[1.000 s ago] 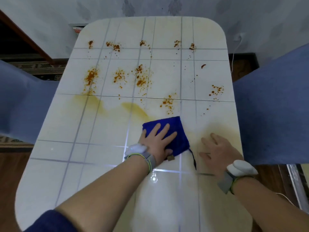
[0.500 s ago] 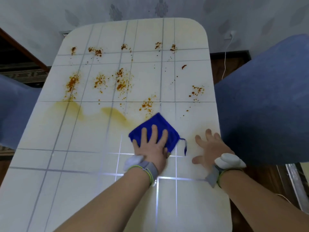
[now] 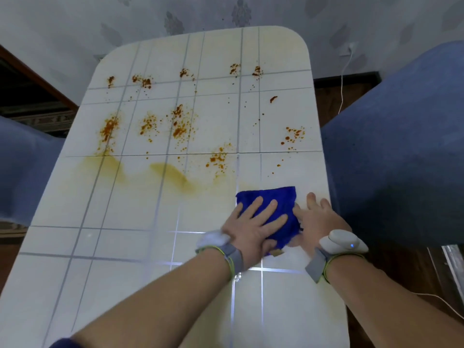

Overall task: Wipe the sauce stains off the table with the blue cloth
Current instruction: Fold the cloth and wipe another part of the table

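Two bare forearms reach in from the near edge, each with a grey strap and a white sensor unit at the wrist (image 3: 341,241). A scrap of dark blue sleeve (image 3: 60,344) shows at the bottom of the left arm.

The left hand (image 3: 251,227) lies flat on the blue cloth (image 3: 273,194), fingers straight and spread, palm pressing it down. It grips nothing. The right hand (image 3: 319,222) rests flat on the white tiled surface (image 3: 125,247), fingers straight and loosely apart, holding nothing. Its thumb side touches the cloth's right edge, and its outer side is close to the right rim of the surface.

The cloth sits bunched on the near-right part of the surface, with a small tan tag (image 3: 276,252) poking out at its near corner under the left palm.

Just beyond and to the left of the cloth, pale yellow smears (image 3: 173,174) run across the tiles. Past them, orange-brown sauce stains (image 3: 179,124) lie in scattered clusters over the middle, with one group near the right rim and a row of smaller spots toward the far end.

A blue upholstered chair (image 3: 401,146) stands close against the right side and another (image 3: 22,177) at the left. Behind the far end is a grey patterned wall (image 3: 226,11), where a white cable (image 3: 342,79) hangs from a plug.
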`<action>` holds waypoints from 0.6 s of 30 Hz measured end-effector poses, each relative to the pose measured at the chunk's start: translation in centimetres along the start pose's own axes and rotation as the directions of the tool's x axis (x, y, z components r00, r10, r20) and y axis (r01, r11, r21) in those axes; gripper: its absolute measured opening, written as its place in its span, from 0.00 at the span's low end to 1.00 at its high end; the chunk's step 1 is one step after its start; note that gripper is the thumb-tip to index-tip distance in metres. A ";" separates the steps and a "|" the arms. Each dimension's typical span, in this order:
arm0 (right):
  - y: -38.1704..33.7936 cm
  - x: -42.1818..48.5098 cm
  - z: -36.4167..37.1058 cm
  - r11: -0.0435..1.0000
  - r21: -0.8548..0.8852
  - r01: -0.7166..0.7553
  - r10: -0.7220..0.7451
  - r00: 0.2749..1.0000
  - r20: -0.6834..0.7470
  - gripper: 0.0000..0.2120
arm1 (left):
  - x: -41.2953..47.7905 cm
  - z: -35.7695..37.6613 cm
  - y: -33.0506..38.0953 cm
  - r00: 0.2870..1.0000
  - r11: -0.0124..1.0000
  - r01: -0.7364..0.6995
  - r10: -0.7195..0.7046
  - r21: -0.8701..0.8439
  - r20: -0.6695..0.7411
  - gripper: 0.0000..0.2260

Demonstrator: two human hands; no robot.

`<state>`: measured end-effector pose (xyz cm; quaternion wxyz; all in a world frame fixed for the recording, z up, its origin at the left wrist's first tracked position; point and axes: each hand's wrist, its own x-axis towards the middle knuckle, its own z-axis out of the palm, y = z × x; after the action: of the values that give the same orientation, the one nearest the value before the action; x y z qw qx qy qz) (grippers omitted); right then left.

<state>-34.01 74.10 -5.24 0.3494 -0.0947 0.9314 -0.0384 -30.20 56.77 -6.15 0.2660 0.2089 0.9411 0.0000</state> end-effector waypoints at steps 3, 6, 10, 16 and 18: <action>0.0 0.1 0.2 1.000 0.003 0.005 -0.005 0.998 0.063 0.40 | -1.0 0.3 -6.9 0.969 0.968 0.245 -0.246 -0.055 -0.013 0.28; 0.3 0.2 -0.3 1.000 0.007 0.005 -0.005 0.998 0.062 0.39 | -1.4 0.5 -6.6 0.879 0.870 0.470 -0.477 -0.146 -0.009 0.27; -0.2 0.1 -0.4 0.999 -0.047 -0.012 0.013 1.000 0.015 0.38 | 0.3 0.1 2.2 0.972 0.965 0.236 -0.235 -0.111 0.030 0.28; 0.0 -0.1 -0.6 1.000 -0.007 0.003 -0.003 0.999 0.053 0.41 | -1.2 0.9 -6.8 0.933 0.927 0.352 -0.358 -0.127 -0.025 0.29; 0.2 -0.1 -0.6 1.000 0.009 0.010 -0.010 0.999 0.041 0.39 | -1.8 1.1 -7.0 0.811 0.786 0.570 -0.585 -0.239 0.007 0.28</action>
<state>-34.37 74.31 -4.76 0.3689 -0.0986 0.9233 -0.0424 -31.04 49.58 -6.95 0.2435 -0.1212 0.9617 0.0346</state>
